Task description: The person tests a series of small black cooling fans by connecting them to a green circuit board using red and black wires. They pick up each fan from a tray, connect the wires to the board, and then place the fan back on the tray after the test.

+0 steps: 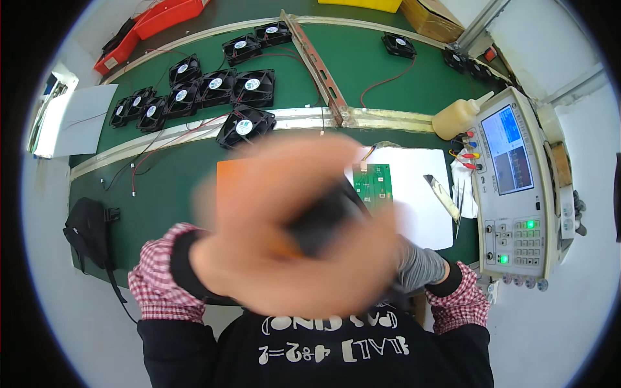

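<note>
My left hand (259, 252) is raised close to the camera, large and smeared by motion. Its fingers curve around a dark, blurred thing (320, 220) that I cannot make out. Partly behind it is my right hand (417, 264), in what looks like a grey glove; its fingers are hidden or blurred. Beyond the hands, a green circuit board (374, 184) with a connector and wires lies on a white sheet (420, 220). An orange sheet (229, 184) shows beside my left hand. The nearest black fan (246, 126) sits just past that orange sheet.
More black fans (217, 87) with wires stand on the green bench (162, 213). A slotted metal bar (314, 68) crosses the back. To the right are a knife (442, 195), a glue bottle (459, 118) and a test instrument (517, 187). A black pouch (90, 233) lies left.
</note>
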A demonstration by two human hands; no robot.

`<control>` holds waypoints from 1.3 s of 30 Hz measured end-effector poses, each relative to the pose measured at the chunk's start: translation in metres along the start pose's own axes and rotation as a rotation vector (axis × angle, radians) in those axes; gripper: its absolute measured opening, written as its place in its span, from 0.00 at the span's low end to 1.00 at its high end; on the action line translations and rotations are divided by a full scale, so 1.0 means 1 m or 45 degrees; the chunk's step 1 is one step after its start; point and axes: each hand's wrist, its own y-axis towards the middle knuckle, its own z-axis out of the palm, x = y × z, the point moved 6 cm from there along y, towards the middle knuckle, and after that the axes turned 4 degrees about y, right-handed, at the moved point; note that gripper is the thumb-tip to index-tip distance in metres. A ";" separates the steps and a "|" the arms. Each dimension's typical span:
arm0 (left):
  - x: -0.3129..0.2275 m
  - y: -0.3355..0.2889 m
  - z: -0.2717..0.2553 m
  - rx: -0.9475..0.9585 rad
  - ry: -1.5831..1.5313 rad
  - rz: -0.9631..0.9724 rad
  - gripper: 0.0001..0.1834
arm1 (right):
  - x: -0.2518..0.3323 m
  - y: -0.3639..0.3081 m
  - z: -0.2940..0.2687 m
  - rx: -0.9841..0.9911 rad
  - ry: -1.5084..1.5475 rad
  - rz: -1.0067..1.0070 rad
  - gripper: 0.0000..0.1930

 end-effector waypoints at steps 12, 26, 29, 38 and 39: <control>0.067 -0.122 0.063 0.338 -1.273 -1.676 0.15 | -0.020 -0.027 -0.090 -0.783 -0.347 0.444 0.11; 0.029 -0.125 0.084 0.733 -0.275 -0.616 0.54 | -0.026 -0.018 -0.075 -0.561 -1.197 0.224 0.17; 0.024 -0.115 0.079 0.630 -0.175 -0.502 0.50 | -0.026 -0.018 -0.080 -0.530 -1.117 0.266 0.15; -0.027 -0.092 0.010 0.322 -1.579 -0.539 0.44 | -0.038 -0.030 -0.086 -0.698 -0.863 0.339 0.10; -0.026 -0.096 0.019 0.426 -1.915 -0.738 0.45 | -0.039 -0.035 -0.087 -0.706 -0.868 0.349 0.09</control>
